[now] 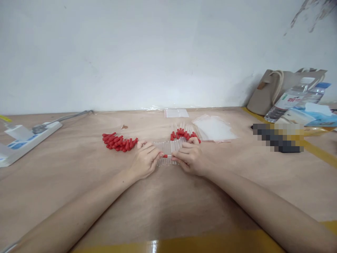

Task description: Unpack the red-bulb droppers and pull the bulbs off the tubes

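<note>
My left hand [147, 159] pinches a red rubber bulb [165, 156], only part of which shows past the fingertips. Facing it, my right hand [190, 156] grips a thin clear tube [170, 156] whose end meets the bulb; how deep it sits inside I cannot tell. Beneath both hands lies a row of clear tubes [165, 147], side by side on the table. A pile of loose red bulbs [119, 142] is left of my left hand. Behind my right hand are several clear tubes fitted with red bulbs [184, 133].
Clear plastic bags [214, 128] lie stacked behind my right hand, with a white packet [176, 113] near the wall. At left is a power strip [31, 142] with plugs and a cable. A bag [263, 93], water bottles [288, 100] and a blurred dark object [276, 138] are at right.
</note>
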A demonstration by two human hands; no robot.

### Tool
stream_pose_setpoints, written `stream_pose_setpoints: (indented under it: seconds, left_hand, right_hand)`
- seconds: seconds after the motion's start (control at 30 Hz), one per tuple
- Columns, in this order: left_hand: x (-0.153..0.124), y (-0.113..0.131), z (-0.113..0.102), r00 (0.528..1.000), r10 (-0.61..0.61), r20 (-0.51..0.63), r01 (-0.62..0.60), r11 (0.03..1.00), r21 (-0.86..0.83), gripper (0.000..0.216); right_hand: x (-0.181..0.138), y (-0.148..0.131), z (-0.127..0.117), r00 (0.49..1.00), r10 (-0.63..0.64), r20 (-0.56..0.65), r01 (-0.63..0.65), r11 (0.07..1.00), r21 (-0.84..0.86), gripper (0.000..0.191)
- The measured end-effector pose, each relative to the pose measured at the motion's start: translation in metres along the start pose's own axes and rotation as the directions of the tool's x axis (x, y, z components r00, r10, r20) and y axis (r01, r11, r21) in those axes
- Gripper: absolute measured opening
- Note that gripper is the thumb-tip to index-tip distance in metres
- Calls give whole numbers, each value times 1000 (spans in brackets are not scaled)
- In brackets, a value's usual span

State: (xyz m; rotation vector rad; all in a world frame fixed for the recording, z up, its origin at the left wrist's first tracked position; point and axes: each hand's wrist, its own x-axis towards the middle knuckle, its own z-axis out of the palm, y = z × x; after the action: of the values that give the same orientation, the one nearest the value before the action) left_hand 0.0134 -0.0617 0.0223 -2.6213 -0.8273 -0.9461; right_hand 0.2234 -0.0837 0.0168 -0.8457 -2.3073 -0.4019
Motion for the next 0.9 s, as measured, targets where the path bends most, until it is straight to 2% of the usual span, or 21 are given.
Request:
stream_pose_setpoints:
  seconds: [0.1,0.23,0.4,0.53,0.6,0.67,0.73,0.8,0.9]
  left_hand:
    - [2,4,0,997,-59,49,60,998,-3,31]
    - [3,9,-2,987,-122,102,131,988,-82,33]
    - [6,12,-6,952,-212,221,253,951,-178,37]
    - [7,11,-9,921,-250,298,321,921,-220,39]
    - [7,9,-10,919,-247,309,323,918,-229,39]
    - [7,8,-11,938,-216,272,278,936,-217,37]
    - [7,7,-12,965,-167,204,206,960,-192,32]
    - [7,5,-13,984,-105,141,128,979,-158,24]
    - [7,4,-11,995,1,104,10,994,-106,18]
  right_hand:
    - [-1,0,-2,990,-99,-101,82,983,-162,19]
    - [0,0,-6,950,-252,-184,187,932,-309,11]
    - [-1,3,-8,897,-379,-227,266,873,-408,10]
    - [-2,4,-10,875,-418,-245,283,851,-442,12]
    - [-2,4,-11,897,-363,-252,241,880,-409,11]
    - [-1,2,-12,953,-212,-217,142,943,-300,11]
    - [1,0,-12,994,-31,-109,16,990,-138,19]
    - [4,-2,-12,995,90,38,-90,996,7,27]
    - [9,-6,-12,970,161,184,-186,975,125,34]
